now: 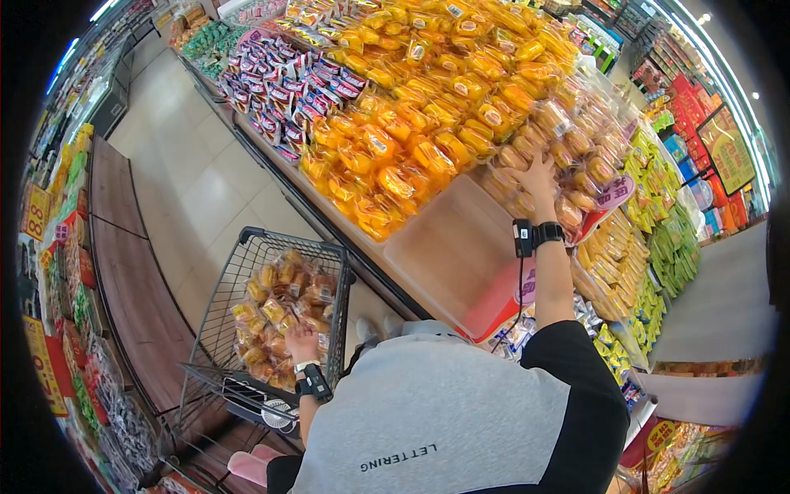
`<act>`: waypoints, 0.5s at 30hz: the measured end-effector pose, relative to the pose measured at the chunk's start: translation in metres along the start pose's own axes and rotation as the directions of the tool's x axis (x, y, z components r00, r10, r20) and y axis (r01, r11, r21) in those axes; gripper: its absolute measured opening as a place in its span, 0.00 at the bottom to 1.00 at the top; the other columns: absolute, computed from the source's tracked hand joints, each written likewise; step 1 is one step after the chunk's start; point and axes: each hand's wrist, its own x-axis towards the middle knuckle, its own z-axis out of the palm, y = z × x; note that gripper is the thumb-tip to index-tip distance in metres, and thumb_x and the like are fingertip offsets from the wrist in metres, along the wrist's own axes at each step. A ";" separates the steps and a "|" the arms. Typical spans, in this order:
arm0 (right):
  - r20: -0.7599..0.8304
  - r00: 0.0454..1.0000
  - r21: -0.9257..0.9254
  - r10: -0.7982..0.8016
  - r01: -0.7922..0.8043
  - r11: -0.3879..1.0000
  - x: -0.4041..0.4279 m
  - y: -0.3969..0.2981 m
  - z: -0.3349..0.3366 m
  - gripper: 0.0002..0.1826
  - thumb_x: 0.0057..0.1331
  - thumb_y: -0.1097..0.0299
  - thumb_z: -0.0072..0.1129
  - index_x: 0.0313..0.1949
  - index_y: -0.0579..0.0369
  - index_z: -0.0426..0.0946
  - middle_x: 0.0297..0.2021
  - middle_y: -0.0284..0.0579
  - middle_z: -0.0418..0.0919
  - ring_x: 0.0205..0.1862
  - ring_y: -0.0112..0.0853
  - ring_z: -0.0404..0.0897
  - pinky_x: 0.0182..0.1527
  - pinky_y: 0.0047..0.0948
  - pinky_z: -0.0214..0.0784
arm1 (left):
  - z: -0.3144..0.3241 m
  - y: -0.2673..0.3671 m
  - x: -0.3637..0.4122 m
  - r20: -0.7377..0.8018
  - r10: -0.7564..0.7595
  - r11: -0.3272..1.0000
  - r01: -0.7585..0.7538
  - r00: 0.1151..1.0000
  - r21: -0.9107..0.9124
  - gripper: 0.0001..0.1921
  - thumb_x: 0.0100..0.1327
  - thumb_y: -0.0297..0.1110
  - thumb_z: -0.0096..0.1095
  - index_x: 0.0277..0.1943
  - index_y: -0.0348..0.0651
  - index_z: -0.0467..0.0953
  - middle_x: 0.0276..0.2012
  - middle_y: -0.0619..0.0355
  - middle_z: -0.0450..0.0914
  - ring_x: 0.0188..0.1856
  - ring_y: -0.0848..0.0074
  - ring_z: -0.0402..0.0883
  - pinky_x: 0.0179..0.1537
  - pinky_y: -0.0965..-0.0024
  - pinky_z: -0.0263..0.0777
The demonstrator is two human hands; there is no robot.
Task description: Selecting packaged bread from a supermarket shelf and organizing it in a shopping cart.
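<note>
My right hand (536,179) reaches across the display and touches clear-wrapped packs of small round buns (571,145), its fingers spread over them. A black strap with a small device (524,238) sits on that wrist. Down in the shopping cart (213,290), my left hand (301,339) rests on a heap of similar wrapped buns (271,309). Whether its fingers grip a pack is hard to see. Between the bun packs and a large pile of orange-wrapped cakes (395,148) lies a clear plastic bin (450,241) with its bottom bare.
Purple-and-white packets (287,92) fill the display's far left. Yellow packets (654,167) and green packets (676,247) lie at the right. A low wooden ledge (126,247) borders the tiled aisle (197,160). A pink shoe (250,467) shows beside the cart.
</note>
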 end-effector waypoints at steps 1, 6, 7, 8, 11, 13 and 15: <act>0.029 1.000 -0.050 0.009 -0.007 0.999 0.003 -0.004 -0.001 0.54 0.36 0.42 0.70 0.62 0.39 0.54 0.63 0.64 0.42 0.61 0.57 0.53 0.58 0.49 0.53 | 0.002 -0.003 -0.004 -0.002 0.006 1.000 -0.006 1.000 -0.003 0.09 0.59 0.37 0.49 0.40 0.44 0.66 0.38 0.53 0.71 0.36 0.70 0.70 0.38 0.67 0.67; 0.014 0.997 0.014 -0.081 0.080 0.997 0.032 0.005 0.011 0.56 0.32 0.47 0.73 0.62 0.42 0.54 0.61 0.65 0.40 0.58 0.57 0.59 0.56 0.42 0.59 | -0.001 -0.002 -0.006 0.050 -0.061 0.998 0.061 0.997 -0.004 0.09 0.59 0.36 0.51 0.39 0.43 0.66 0.36 0.52 0.72 0.36 0.69 0.70 0.37 0.67 0.67; 0.017 0.997 0.017 -0.077 0.077 0.997 0.037 0.009 0.013 0.56 0.32 0.47 0.73 0.62 0.42 0.54 0.61 0.65 0.40 0.58 0.57 0.59 0.56 0.42 0.59 | -0.003 -0.001 -0.005 0.066 -0.083 0.996 0.085 0.994 -0.014 0.09 0.59 0.36 0.51 0.39 0.42 0.67 0.36 0.52 0.73 0.36 0.70 0.70 0.37 0.67 0.66; 0.051 0.998 0.085 -0.047 0.043 0.995 0.041 0.014 0.016 0.55 0.33 0.49 0.73 0.62 0.42 0.55 0.60 0.64 0.43 0.55 0.56 0.63 0.55 0.40 0.61 | -0.004 -0.001 -0.004 0.076 -0.071 0.997 0.071 0.995 0.001 0.09 0.59 0.36 0.51 0.38 0.41 0.68 0.34 0.53 0.73 0.36 0.71 0.70 0.37 0.68 0.66; 0.025 0.999 0.107 -0.034 0.031 0.994 0.035 0.011 0.016 0.48 0.36 0.53 0.71 0.59 0.43 0.59 0.54 0.59 0.53 0.46 0.50 0.71 0.52 0.36 0.65 | 0.006 -0.004 -0.010 -0.002 -0.048 0.997 0.048 0.999 0.064 0.09 0.60 0.35 0.49 0.38 0.39 0.68 0.32 0.55 0.73 0.35 0.72 0.70 0.37 0.69 0.66; -0.125 0.990 0.212 -0.069 0.095 0.973 0.030 0.010 0.012 0.38 0.37 0.55 0.71 0.51 0.45 0.69 0.47 0.55 0.65 0.45 0.46 0.72 0.49 0.36 0.66 | 0.007 -0.004 -0.008 0.060 -0.063 0.993 0.056 0.996 0.105 0.08 0.61 0.35 0.48 0.37 0.39 0.68 0.30 0.56 0.72 0.34 0.73 0.70 0.37 0.70 0.66; -0.121 0.990 0.218 -0.068 0.093 0.971 0.037 0.022 0.008 0.33 0.38 0.55 0.71 0.46 0.47 0.73 0.42 0.52 0.69 0.44 0.44 0.72 0.47 0.36 0.66 | 0.011 -0.004 -0.008 0.121 -0.080 0.987 0.062 0.989 0.148 0.08 0.61 0.34 0.47 0.37 0.39 0.68 0.29 0.57 0.72 0.34 0.74 0.70 0.36 0.71 0.65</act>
